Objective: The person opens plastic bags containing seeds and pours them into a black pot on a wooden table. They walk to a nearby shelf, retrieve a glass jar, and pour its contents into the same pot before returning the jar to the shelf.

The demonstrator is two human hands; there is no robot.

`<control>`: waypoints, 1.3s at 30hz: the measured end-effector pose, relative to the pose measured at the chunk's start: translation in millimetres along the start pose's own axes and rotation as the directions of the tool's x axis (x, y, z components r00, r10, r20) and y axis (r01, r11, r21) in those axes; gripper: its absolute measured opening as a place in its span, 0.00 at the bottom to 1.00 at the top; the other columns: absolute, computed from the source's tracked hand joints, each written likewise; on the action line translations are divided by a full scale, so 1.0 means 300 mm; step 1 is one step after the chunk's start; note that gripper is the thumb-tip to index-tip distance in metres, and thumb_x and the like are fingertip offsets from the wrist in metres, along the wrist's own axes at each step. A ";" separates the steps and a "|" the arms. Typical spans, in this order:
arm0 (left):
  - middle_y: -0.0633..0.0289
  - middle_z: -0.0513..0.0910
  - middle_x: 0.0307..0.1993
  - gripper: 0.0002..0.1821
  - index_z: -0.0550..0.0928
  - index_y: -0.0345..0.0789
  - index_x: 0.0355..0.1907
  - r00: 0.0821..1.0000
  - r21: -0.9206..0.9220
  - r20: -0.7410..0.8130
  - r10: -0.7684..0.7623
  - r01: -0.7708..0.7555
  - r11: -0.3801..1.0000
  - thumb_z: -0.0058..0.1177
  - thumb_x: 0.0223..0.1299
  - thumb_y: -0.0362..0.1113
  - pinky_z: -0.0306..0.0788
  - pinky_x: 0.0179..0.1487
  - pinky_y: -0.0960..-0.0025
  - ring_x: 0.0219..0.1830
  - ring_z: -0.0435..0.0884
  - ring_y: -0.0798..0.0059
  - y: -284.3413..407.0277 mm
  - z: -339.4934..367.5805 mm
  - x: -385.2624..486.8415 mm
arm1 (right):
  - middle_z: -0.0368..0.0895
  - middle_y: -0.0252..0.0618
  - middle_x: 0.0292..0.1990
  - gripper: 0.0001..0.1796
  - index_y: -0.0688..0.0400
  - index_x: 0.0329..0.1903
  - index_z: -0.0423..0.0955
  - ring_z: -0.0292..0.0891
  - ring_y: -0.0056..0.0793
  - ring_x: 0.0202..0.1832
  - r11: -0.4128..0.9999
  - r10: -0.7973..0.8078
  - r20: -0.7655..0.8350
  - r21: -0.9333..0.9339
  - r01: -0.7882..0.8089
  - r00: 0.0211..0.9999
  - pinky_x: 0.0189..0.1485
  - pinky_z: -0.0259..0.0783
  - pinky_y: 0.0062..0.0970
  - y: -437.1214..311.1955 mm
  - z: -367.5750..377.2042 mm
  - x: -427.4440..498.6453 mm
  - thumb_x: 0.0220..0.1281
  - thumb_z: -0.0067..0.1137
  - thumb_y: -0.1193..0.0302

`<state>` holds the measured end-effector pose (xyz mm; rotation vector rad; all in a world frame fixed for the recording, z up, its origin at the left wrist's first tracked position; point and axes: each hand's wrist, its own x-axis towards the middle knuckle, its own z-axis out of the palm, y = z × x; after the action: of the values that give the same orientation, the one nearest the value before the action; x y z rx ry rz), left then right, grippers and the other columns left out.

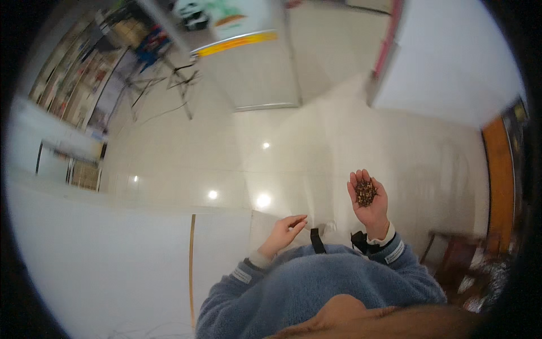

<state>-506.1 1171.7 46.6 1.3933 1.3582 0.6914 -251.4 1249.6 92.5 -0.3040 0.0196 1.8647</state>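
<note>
My right hand (370, 207) is held palm up over the tiled floor, its fingers pointing forward and slightly curled. A small heap of brown and tan granules (365, 193), which look like seeds or dried bits, lies in its palm. My left hand (284, 233) is in front of my body at the lower middle, with fingers loosely bent and a gap between thumb and forefinger; I see nothing in it. A black strap (317, 241) hangs between my two hands, near the hem of the blue sweater (322, 275).
A white surface (106, 254) with a gold strip fills the lower left. Ahead stands a pale panel or cabinet (254, 80) with a yellow band. Metal stand legs (182, 89) are upper left, a white partition (440, 63) upper right, dark wooden furniture (457, 254) lower right.
</note>
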 end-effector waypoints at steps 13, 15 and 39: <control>0.57 0.83 0.40 0.17 0.78 0.30 0.51 0.703 -0.377 -0.658 -0.269 0.002 0.926 0.46 0.67 0.38 0.74 0.47 0.73 0.42 0.81 0.74 0.791 0.642 2.994 | 0.78 0.39 0.49 0.16 0.60 0.48 0.75 0.70 0.35 0.58 0.802 0.595 0.113 -0.014 -0.598 0.796 0.63 0.65 0.37 -2.072 0.070 2.648 0.67 0.38 0.69; 0.59 0.84 0.37 0.15 0.80 0.32 0.48 0.681 -0.293 -0.708 -0.188 -0.041 0.955 0.47 0.66 0.39 0.73 0.43 0.73 0.36 0.81 0.76 0.918 0.689 3.344 | 0.79 0.39 0.49 0.16 0.60 0.48 0.75 0.70 0.35 0.58 0.763 0.640 0.098 0.038 -0.645 0.762 0.64 0.64 0.37 -2.272 0.071 2.916 0.67 0.38 0.69; 0.61 0.78 0.19 0.16 0.82 0.30 0.31 -0.367 -0.563 -0.783 -0.501 0.077 0.823 0.47 0.61 0.41 0.67 0.29 0.72 0.23 0.73 0.79 0.336 -0.747 3.195 | 0.78 0.41 0.48 0.15 0.60 0.46 0.74 0.71 0.37 0.57 0.321 0.947 0.055 -0.145 -0.936 0.316 0.63 0.64 0.39 -0.574 0.788 4.276 0.66 0.39 0.69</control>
<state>-485.6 2158.3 -27.3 -0.4040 2.6026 1.7412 -494.8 2542.2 64.7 -0.2323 0.0322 3.1234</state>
